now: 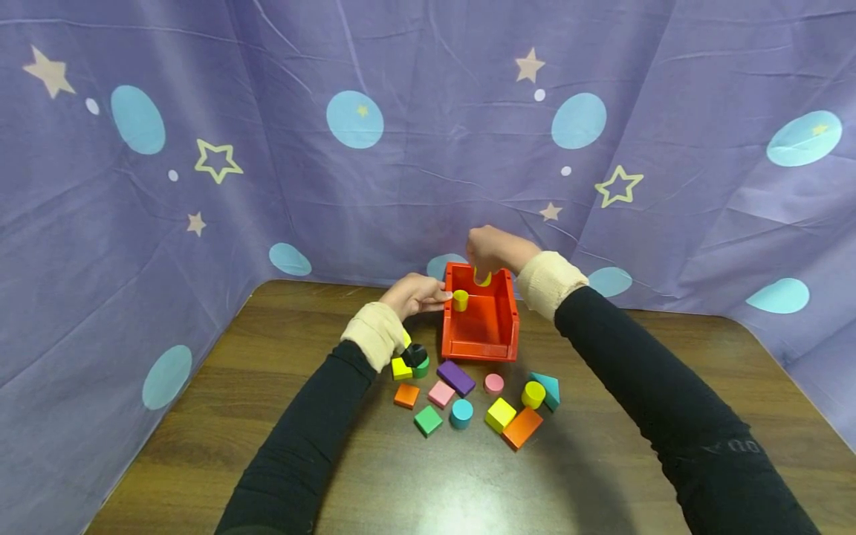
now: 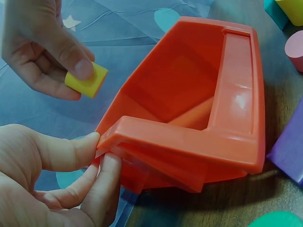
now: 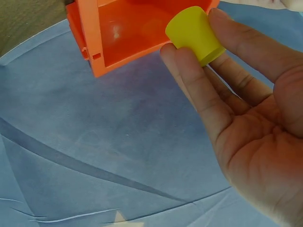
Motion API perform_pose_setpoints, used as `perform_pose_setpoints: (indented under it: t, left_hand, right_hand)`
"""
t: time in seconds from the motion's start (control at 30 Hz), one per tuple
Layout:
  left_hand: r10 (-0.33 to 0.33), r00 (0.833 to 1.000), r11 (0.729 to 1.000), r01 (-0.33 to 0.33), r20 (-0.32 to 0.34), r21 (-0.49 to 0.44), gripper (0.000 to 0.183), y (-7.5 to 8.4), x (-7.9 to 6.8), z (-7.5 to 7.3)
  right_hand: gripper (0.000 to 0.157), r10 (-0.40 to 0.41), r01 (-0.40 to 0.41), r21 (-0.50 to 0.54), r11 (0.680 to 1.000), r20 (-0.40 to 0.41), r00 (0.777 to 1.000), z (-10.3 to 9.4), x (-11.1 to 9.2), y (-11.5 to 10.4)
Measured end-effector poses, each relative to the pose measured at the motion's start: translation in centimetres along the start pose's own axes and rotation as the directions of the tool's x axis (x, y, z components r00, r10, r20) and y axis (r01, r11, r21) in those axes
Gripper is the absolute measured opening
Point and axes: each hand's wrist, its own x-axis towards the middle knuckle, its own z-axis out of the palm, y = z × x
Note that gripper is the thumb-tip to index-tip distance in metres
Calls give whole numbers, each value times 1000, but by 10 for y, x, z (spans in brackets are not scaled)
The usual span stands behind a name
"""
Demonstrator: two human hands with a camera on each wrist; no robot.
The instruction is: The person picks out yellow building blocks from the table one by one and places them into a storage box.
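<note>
A red open-front plastic bin (image 1: 480,349) stands at the back of the table. My left hand (image 1: 417,295) pinches its left rim between thumb and fingers, as the left wrist view shows closely. Over the bin's back end, my right hand (image 1: 498,249) holds a yellow cylinder block (image 3: 195,35) between thumb and fingertips. Another yellow cylinder (image 1: 460,300) appears inside the bin along its left wall. In the left wrist view the bin's near wall hides part of its floor.
In front of the bin lie loose blocks, among them a purple block (image 1: 456,377), a pink cylinder (image 1: 493,384), a blue cylinder (image 1: 461,414) and a teal triangle (image 1: 548,389). Several more blocks sit partly under the left wrist. A purple curtain (image 1: 428,148) hangs behind the table.
</note>
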Motion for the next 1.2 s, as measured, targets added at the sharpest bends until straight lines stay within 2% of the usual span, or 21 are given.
perform_pose_setpoints:
  t: [0.3,0.53,0.87,1.2]
  left_hand:
    - [-16,1000,1000,16,-3,4,47,2,-1,0]
    - [-24,1000,1000,24,-5,15,47,3,-2,0]
    - [-27,1000,1000,27,-7,16,48,4,-2,-1]
    - [-23,1000,1000,23,-2,14,47,2,-3,0]
  right_hand:
    - [18,64,-64,16,998,37,997,4,8,0]
    - [17,106,-106,-13,994,38,994,9,15,-2]
    - [20,184,-186,19,982,63,981,17,22,-6]
    - [26,226,-225,-18,974,78,971,30,33,-6]
